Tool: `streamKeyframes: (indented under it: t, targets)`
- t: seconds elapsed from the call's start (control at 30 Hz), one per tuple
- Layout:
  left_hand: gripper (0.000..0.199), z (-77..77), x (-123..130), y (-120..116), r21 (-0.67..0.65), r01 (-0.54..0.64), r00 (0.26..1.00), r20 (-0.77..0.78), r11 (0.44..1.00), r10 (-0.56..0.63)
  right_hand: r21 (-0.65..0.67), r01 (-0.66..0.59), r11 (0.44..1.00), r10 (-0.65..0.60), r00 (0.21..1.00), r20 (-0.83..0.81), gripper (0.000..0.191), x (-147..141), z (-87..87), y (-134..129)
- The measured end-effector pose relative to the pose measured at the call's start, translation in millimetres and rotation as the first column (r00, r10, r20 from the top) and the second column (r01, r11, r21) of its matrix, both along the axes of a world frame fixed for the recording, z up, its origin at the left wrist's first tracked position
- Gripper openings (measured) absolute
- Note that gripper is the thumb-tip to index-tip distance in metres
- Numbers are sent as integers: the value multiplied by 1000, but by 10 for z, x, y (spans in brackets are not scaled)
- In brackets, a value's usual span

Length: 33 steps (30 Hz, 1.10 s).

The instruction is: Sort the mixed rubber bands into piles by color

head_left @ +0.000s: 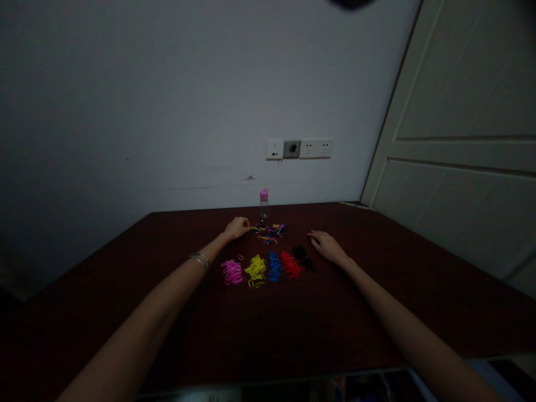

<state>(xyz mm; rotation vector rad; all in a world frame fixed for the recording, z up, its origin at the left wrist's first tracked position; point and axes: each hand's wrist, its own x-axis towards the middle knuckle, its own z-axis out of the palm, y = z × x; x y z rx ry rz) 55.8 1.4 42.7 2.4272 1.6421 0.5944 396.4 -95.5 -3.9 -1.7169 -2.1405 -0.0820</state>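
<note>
My left hand (238,227) reaches to the left edge of a mixed pile of small coloured rubber bands (271,233). Its fingers are curled into a pinch, with a yellow rubber band (253,228) at the fingertips. Palm down on the table, my right hand (327,246) lies with its fingers stretched out, holding nothing. Between my arms, sorted piles form a row: pink bands (232,272), yellow bands (255,267), blue bands (274,266), red bands (291,265) and black bands (304,257). The black pile is nearest my right hand.
A clear bottle with a pink cap (264,204) stands behind the mixed pile on the dark red table (259,329). Sockets (316,148) are set in the wall behind. A pale panelled door (460,184) rises on the right. Partly visible items lie below the table's front edge.
</note>
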Motion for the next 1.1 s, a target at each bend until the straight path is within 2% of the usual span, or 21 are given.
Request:
streamKeyframes:
  t: [0.17, 0.33, 0.47, 0.57, 0.7, 0.87, 1.0, 1.1]
  targets:
    - [14, 67, -40, -43, 2, 94, 996, -5, 996, -94, -1, 1, 1000, -1, 1000, -6, 39, 8, -20, 15]
    - [14, 259, -6, -380, -83, 324, 943, -51, 942, -329, 9, 8, 1000, -8, 1000, -6, 39, 13, -40, 20]
    - [15, 385, -7, -659, -120, 417, 901, -70, 901, -427, 22, -16, 1000, 16, 1000, -1, 40, 26, -49, 35]
    - [14, 395, -14, -807, -155, 452, 881, -75, 879, -466, 35, -28, 999, 28, 1000, 6, 40, 36, -56, 46]
    - [15, 334, -3, -926, -213, 495, 853, -66, 842, -518, 36, -24, 999, 23, 1000, 3, 40, 49, -69, 55]
    - [23, 323, 5, -932, -229, 502, 853, -31, 834, -522, 32, -28, 999, 28, 1000, 9, 41, 54, -67, 50]
    - [28, 334, -75, -776, -205, 429, 894, -39, 880, -446, 26, -24, 999, 24, 1000, 10, 40, 40, -49, 36]
    - [29, 273, -188, -572, -147, 338, 938, -35, 930, -346, 18, -19, 1000, 19, 1000, 12, 40, 30, -39, 31]
